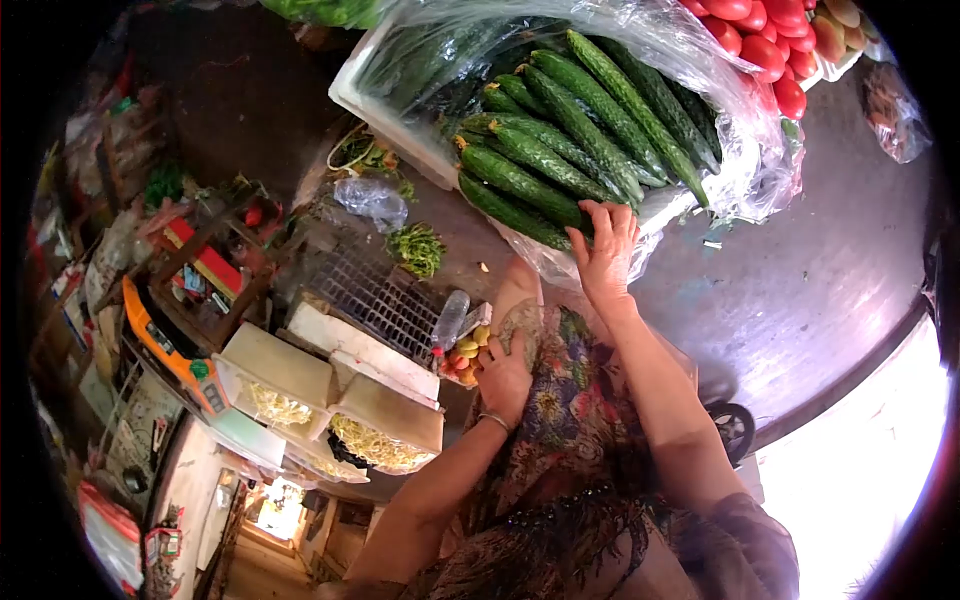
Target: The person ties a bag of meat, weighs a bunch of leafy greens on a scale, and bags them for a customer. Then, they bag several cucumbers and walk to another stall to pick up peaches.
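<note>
Dark green cucumbers (585,95) lie side by side in a clear plastic liner (440,60) inside a white foam box (365,90). My right hand (605,245) is at their near ends, its thumb and fingers curled about the end of a cucumber (515,185) close to the box's near edge. Part of that grip is hidden by the hand itself. Lower and to the left, my left hand (505,380) rests on my leg over the patterned clothing (560,385), fingers spread and holding nothing.
Red tomatoes (765,55) fill a bag at the upper right. To the left are a dark plastic crate (370,300), a plastic bottle (450,320), boxes of sprouts (375,440) and greens (417,250) on the floor. A wheel (732,430) stands at the right.
</note>
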The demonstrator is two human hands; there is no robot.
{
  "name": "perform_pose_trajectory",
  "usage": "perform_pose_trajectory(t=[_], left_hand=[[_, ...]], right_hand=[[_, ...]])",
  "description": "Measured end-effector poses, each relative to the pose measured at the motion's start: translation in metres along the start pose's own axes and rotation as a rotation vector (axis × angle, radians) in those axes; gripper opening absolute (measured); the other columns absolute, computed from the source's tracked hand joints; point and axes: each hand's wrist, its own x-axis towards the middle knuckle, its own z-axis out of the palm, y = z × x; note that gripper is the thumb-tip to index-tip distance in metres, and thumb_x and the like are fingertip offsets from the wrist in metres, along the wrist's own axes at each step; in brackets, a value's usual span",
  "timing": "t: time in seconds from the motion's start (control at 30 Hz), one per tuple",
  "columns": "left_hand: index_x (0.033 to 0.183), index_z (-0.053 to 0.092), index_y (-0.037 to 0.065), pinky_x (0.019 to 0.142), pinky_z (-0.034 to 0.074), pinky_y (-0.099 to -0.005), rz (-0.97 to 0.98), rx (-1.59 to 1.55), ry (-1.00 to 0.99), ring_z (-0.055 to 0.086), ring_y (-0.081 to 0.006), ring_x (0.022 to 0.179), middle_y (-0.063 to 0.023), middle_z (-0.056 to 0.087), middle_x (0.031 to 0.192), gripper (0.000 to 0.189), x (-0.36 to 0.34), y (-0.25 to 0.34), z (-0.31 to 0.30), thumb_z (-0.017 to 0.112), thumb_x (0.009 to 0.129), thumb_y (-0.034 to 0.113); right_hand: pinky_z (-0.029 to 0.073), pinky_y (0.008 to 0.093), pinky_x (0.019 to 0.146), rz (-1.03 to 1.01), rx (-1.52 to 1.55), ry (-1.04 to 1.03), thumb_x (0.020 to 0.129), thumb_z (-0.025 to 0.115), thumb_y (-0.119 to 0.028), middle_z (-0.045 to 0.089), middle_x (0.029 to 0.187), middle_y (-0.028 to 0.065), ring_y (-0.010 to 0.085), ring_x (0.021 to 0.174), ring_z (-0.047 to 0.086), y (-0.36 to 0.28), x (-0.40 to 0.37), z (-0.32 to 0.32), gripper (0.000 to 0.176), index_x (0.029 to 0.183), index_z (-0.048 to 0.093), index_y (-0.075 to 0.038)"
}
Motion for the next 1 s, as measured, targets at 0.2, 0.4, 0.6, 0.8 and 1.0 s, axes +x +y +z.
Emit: perform_pose_trajectory(t=[0.2, 0.4, 0.6, 0.8, 1.0], left_hand=[[0.128, 0.047, 0.023, 0.075, 0.046, -0.0499, -0.033, -0.009, -0.073, 0.049, -0.0371, 0.094, -0.0152, 0.043, 0.112, 0.045, 0.001, 0.006, -0.013, 0.049, 0.084, 0.014], [0.128, 0.048, 0.022, 0.074, 0.047, -0.0502, -0.035, -0.075, -0.068, 0.049, -0.0380, 0.096, -0.0155, 0.043, 0.113, 0.045, 0.001, 0.004, -0.007, 0.048, 0.084, 0.014], [0.127, 0.049, 0.021, 0.073, 0.048, -0.0479, -0.047, -0.048, -0.099, 0.050, -0.0374, 0.094, -0.0163, 0.045, 0.112, 0.043, 0.002, 0.006, -0.014, 0.047, 0.085, 0.014], [0.128, 0.048, 0.021, 0.073, 0.048, -0.0475, -0.046, -0.049, -0.119, 0.051, -0.0368, 0.094, -0.0164, 0.045, 0.112, 0.044, 0.004, 0.007, -0.019, 0.048, 0.085, 0.013], [0.128, 0.048, 0.021, 0.074, 0.048, -0.0471, -0.045, -0.013, -0.107, 0.051, -0.0372, 0.094, -0.0165, 0.044, 0.112, 0.045, 0.003, 0.009, -0.017, 0.048, 0.085, 0.011]], right_hand=[[0.040, 0.0408, 0.086, -0.033, 0.199, -0.041, 0.074, 0.069, -0.006, 0.050, 0.104, 0.0144, 0.0325, 0.100, 0.049, -0.002, 0.001, -0.027, 0.037, 0.109, 0.058, -0.005], [0.040, 0.0438, 0.087, -0.101, 0.254, -0.111, 0.081, 0.064, -0.010, 0.051, 0.105, 0.0157, 0.0341, 0.098, 0.049, 0.000, 0.030, -0.051, 0.036, 0.115, 0.057, -0.005], [0.037, 0.0434, 0.090, -0.130, 0.064, 0.042, 0.084, 0.061, -0.009, 0.050, 0.112, 0.0142, 0.0336, 0.102, 0.046, 0.003, 0.033, -0.041, 0.037, 0.120, 0.054, -0.009], [0.037, 0.0434, 0.088, -0.061, 0.110, 0.095, 0.080, 0.067, -0.011, 0.049, 0.107, 0.0135, 0.0332, 0.099, 0.045, 0.002, 0.040, -0.036, 0.037, 0.116, 0.057, -0.009], [0.036, 0.0426, 0.087, -0.023, 0.113, 0.095, 0.079, 0.068, -0.012, 0.050, 0.104, 0.0116, 0.0319, 0.099, 0.046, -0.001, 0.041, -0.036, 0.034, 0.112, 0.059, -0.010]])
